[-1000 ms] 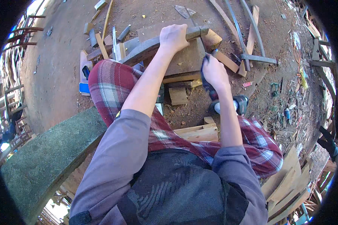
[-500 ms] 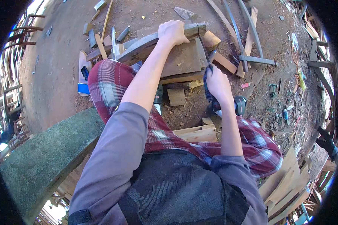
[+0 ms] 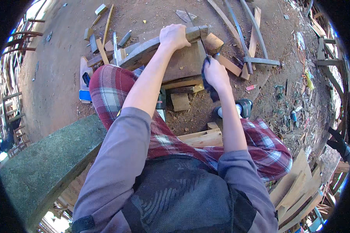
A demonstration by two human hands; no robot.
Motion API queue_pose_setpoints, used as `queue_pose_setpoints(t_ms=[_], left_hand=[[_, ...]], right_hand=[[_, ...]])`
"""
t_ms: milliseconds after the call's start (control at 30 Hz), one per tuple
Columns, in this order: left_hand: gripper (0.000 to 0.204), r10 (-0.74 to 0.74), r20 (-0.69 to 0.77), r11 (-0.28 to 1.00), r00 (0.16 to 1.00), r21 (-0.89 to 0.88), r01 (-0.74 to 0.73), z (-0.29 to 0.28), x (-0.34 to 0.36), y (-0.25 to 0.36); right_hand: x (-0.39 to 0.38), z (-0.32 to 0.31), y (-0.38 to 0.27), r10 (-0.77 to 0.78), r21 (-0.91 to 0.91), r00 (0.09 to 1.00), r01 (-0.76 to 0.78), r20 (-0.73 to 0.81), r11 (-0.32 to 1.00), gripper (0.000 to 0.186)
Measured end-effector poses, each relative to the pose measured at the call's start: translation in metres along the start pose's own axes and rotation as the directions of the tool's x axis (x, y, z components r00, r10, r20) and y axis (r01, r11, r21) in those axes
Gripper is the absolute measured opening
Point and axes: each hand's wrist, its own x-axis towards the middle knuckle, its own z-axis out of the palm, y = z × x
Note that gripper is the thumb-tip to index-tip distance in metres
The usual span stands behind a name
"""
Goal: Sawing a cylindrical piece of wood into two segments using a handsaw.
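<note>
My left hand [image 3: 174, 37] is closed over a curved wooden piece [image 3: 144, 51], pressing it on a wooden block [image 3: 186, 64]. My right hand [image 3: 217, 73] grips the dark, fuzzy-looking handle of a handsaw [image 3: 202, 46]. The saw's narrow blade crosses the curved piece near its right end, at a dark cut line, and its tip shows beyond the far side. How deep the blade sits in the wood I cannot tell.
A round wood offcut [image 3: 214, 42] lies just right of the saw. Long curved strips [image 3: 256, 29] lie at the far right, wood scraps [image 3: 101, 50] at the far left. A mossy slab [image 3: 54, 151] stands at my left, with stacked boards [image 3: 295, 186] at the lower right.
My right hand has pushed forward and slightly left, and the saw's tip now reaches past the curved piece. My left hand keeps its hold on the wood.
</note>
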Motion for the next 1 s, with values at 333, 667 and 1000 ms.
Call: queue_pose_setpoints(t_ms=[333,667,1000], left_hand=[[0.063,0.076,0.015,0.997,0.997,0.028,-0.077,-0.003,0.006,-0.007],[0.063,0.000,0.048,1.000,0.999,0.021,-0.001,-0.005,0.007,-0.002],[0.059,0.108,0.017,0.993,0.994,0.035,-0.109,-0.002,0.007,-0.005]], right_hand=[[0.002,-0.001,0.006,-0.026,0.011,0.999,0.026,-0.021,1.000,0.040],[0.023,-0.004,-0.004,0.000,-0.025,0.999,0.001,0.037,1.000,0.038],[-0.001,-0.006,0.017,-0.043,-0.023,0.999,0.043,0.009,0.999,0.038]])
